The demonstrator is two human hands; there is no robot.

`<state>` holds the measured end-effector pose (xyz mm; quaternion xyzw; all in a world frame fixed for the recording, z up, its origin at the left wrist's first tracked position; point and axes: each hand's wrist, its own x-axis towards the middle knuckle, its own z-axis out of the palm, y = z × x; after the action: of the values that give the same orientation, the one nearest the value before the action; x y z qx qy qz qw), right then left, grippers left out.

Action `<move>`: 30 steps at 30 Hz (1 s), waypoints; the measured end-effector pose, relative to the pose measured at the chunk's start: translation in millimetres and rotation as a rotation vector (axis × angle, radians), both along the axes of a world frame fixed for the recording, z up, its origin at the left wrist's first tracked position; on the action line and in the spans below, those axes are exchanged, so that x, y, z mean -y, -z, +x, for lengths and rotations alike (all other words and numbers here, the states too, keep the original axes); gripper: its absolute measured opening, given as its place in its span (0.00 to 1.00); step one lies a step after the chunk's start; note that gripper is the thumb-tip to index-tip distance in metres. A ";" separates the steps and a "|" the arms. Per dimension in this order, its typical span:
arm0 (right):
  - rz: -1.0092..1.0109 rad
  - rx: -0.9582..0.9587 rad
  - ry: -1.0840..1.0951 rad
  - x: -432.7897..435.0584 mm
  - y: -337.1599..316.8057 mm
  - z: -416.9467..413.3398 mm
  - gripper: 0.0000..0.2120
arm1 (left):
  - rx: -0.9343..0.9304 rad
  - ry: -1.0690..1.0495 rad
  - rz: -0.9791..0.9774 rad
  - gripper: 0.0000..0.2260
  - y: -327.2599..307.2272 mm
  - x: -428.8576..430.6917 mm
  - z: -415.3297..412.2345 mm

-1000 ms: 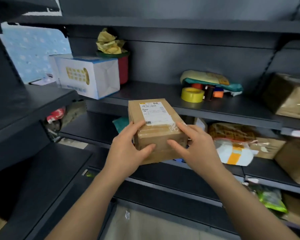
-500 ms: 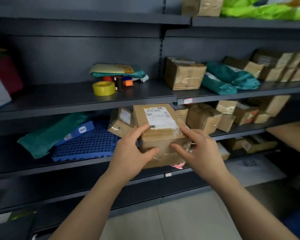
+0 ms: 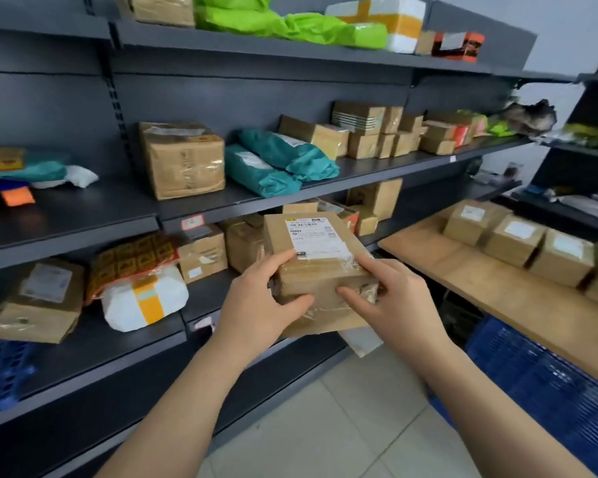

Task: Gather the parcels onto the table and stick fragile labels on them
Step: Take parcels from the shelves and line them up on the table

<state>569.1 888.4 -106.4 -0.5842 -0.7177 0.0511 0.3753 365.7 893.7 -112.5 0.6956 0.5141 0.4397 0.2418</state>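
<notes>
Left hand (image 3: 256,305) and right hand (image 3: 394,298) clasp a box (image 3: 311,250) out front.
Left arm (image 3: 173,401) and right arm (image 3: 480,391) are bare and reach up from below. On each hand the fingers lie over the box's top and the thumb crosses its near face, the right index finger stretched straight.

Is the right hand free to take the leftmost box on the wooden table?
Probably not yet: right hand and left hand both grip the held parcel. Nothing stands between it and the leftmost box.
</notes>
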 end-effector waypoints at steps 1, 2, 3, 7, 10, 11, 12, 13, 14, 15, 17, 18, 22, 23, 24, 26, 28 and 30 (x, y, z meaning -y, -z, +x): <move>-0.003 -0.001 0.018 -4.0 0.9 15.2 0.28 | 0.002 0.023 -0.004 0.30 1.4 -8.8 15.2; -0.010 -0.002 0.038 -7.5 1.8 29.5 0.28 | 0.002 0.044 -0.010 0.30 2.6 -16.7 29.7; -0.019 -0.003 0.062 -10.4 2.9 43.2 0.28 | 0.007 0.066 -0.018 0.30 4.4 -25.0 43.6; -0.047 -0.026 0.164 -23.9 8.2 90.6 0.28 | 0.002 0.159 -0.042 0.30 11.7 -59.5 93.6; -0.058 -0.045 0.240 -37.7 14.1 120.8 0.28 | -0.009 0.220 -0.054 0.30 16.5 -86.4 128.2; -0.063 -0.047 0.265 -43.0 15.9 130.2 0.28 | -0.009 0.244 -0.064 0.30 18.0 -95.8 139.1; -0.065 -0.046 0.288 -48.5 17.4 139.4 0.28 | -0.013 0.270 -0.069 0.30 19.0 -105.0 150.0; -0.065 -0.044 0.307 -54.5 18.6 148.7 0.28 | -0.017 0.296 -0.072 0.31 20.1 -115.2 160.7; -0.068 -0.046 0.328 -60.8 19.2 157.9 0.28 | -0.018 0.321 -0.073 0.31 20.9 -125.9 171.4; -0.073 -0.047 0.352 -67.6 19.5 166.7 0.28 | -0.019 0.345 -0.070 0.31 21.1 -137.2 182.2; -0.081 -0.055 0.404 -80.8 20.5 182.3 0.28 | -0.029 0.403 -0.070 0.31 19.7 -159.4 202.2; -0.083 -0.069 0.443 -89.0 20.4 193.4 0.28 | -0.034 0.441 -0.075 0.31 19.0 -174.4 215.8; -0.091 -0.071 0.541 -108.1 19.7 221.8 0.28 | -0.068 0.539 -0.085 0.31 18.2 -217.6 253.5; -0.091 -0.070 0.570 -113.4 20.3 230.5 0.28 | -0.073 0.568 -0.097 0.31 18.6 -228.3 265.3; -0.095 -0.068 0.600 -118.4 20.7 238.9 0.28 | -0.076 0.596 -0.107 0.31 19.3 -238.7 277.6; -0.115 -0.065 0.661 -127.2 23.3 257.5 0.29 | -0.080 0.642 -0.112 0.31 22.3 -256.3 303.6; -0.129 -0.066 0.708 -133.9 28.5 276.1 0.29 | -0.095 0.686 -0.112 0.31 26.5 -268.8 328.5; -0.141 -0.076 0.743 -139.8 34.6 294.8 0.29 | -0.096 0.732 -0.129 0.31 31.7 -279.7 353.2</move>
<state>863.9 1028.2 -141.0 -0.8268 -0.4371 -0.0173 0.3535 718.9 1173.4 -144.2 0.8365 0.2689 0.2578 0.4019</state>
